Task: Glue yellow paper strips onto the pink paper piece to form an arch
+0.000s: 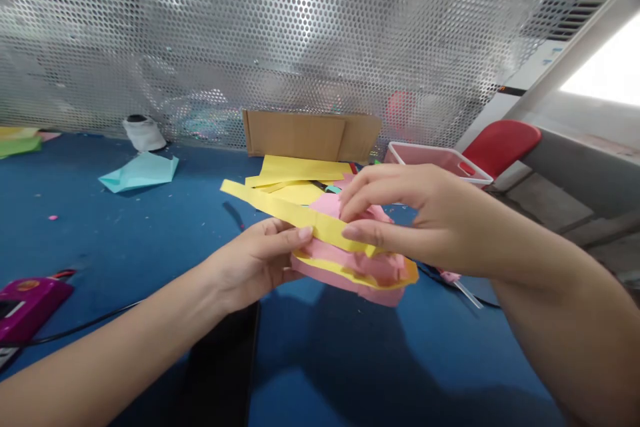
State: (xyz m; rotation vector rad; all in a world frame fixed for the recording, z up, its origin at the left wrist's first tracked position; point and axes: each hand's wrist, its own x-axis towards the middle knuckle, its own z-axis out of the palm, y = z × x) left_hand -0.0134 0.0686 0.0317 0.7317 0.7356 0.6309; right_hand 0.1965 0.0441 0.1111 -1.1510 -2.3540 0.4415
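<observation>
Above the blue table, my left hand (255, 253) grips a layered pink-and-yellow paper craft (345, 281) by its left side, its fingers partly hidden behind it. The left thumb presses on a long yellow paper strip (270, 205) that lies along the craft's upper part, its free end sticking out to the left. My right hand (425, 213) reaches over from the right, thumb on the front of the strip and fingers behind its top edge, closed on it. Crumpled pink paper (327, 203) shows behind the strip.
Yellow paper sheets (305, 168) lie before a cardboard piece (295, 133). A light-blue folded paper (140, 172) and a white object (145, 133) sit back left. A purple device (37, 307) with a cable is at left, a pink-white basket (435, 155) at right. Perforated silvery sheeting (250, 33) stands behind.
</observation>
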